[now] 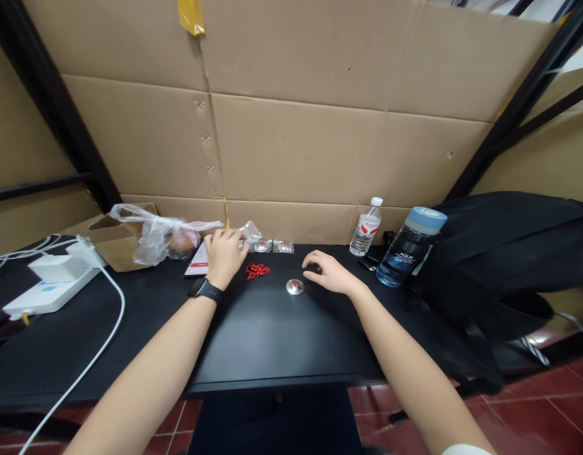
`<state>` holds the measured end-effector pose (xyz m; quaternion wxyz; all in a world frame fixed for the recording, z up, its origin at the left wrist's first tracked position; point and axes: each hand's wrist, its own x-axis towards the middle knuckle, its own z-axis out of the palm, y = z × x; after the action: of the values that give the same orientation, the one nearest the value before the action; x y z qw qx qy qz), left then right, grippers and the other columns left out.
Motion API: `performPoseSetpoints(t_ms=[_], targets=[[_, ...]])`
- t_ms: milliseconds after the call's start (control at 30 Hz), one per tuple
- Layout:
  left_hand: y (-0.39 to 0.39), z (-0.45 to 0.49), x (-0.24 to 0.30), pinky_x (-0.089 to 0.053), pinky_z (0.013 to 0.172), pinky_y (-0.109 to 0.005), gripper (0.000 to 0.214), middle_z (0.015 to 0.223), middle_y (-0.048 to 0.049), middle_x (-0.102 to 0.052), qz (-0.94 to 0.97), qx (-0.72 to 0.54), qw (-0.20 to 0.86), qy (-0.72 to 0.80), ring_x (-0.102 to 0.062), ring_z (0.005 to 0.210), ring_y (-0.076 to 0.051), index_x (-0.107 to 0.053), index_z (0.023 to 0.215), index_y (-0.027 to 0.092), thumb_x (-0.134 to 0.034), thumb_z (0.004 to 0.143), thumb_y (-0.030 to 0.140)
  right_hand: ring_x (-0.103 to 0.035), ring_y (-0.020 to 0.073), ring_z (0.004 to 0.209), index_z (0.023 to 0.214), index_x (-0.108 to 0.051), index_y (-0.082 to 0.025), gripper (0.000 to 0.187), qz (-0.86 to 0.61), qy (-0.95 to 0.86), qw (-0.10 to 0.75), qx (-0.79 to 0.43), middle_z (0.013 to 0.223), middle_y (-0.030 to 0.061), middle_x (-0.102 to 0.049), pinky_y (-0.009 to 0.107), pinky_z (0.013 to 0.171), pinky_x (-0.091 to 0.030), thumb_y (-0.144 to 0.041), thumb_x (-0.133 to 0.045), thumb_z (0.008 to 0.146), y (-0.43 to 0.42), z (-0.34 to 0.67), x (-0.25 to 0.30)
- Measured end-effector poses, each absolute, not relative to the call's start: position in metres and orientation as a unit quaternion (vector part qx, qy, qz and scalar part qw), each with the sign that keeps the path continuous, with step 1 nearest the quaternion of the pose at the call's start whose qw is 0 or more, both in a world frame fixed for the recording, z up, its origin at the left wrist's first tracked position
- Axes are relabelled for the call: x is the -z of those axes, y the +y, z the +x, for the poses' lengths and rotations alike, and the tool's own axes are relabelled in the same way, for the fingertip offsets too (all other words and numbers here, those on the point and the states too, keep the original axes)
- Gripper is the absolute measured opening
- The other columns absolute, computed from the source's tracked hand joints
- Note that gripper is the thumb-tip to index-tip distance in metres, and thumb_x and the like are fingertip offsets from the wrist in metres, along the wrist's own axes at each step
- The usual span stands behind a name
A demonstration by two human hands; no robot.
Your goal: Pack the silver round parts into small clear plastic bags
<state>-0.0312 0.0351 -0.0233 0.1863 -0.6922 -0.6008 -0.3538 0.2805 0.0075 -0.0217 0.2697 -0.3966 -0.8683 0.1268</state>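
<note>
Person's left hand (224, 253) sits up-left of the little metal disc (294, 287), fingers curled over a clear packet (250, 231), can't tell if it's pinching. Right hand (330, 273) rests just right of the disc, loosely spread, empty. Red tangle (257, 271) lies just left of it.

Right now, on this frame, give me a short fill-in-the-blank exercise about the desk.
The black watch is on the ____ wrist.
The tangled item beside the silver disc is ____.
The AQUA bottle has a ____ lid.
Missing words: left; red; blue.
</note>
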Motion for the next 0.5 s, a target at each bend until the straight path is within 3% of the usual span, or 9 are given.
performPoseSetpoints(t_ms=[367, 500], targets=[[0.029, 0.030, 0.059, -0.031, 0.093, -0.048, 0.025, 0.105, -0.0066, -0.074, -0.858, 0.254, 0.126, -0.429, -0.053, 0.114, -0.028, -0.073, 0.101, 0.027, -0.048, 0.100, 0.027, -0.063, 0.0195, 0.095, 0.097, -0.070, -0.019, 0.013, -0.469, -0.847, 0.236, -0.081, 0.105, 0.0080, -0.064, 0.034, 0.092, -0.048, -0.024, -0.068, 0.086, 0.027, 0.309, 0.026], [0.030, 0.023, 0.061, -0.032, 0.094, -0.046, 0.029, 0.118, -0.0050, -0.072, -0.875, 0.239, 0.080, -0.413, -0.053, 0.118, -0.027, -0.069, 0.116, 0.030, -0.048, 0.098, 0.022, -0.061, 0.0251, 0.109, 0.107, -0.070, -0.019, 0.023, -0.524, -0.827, 0.198, -0.044, 0.114, 0.0116, -0.064, 0.037, 0.098, -0.046, -0.027, -0.068, 0.085, 0.033, 0.321, 0.032]])
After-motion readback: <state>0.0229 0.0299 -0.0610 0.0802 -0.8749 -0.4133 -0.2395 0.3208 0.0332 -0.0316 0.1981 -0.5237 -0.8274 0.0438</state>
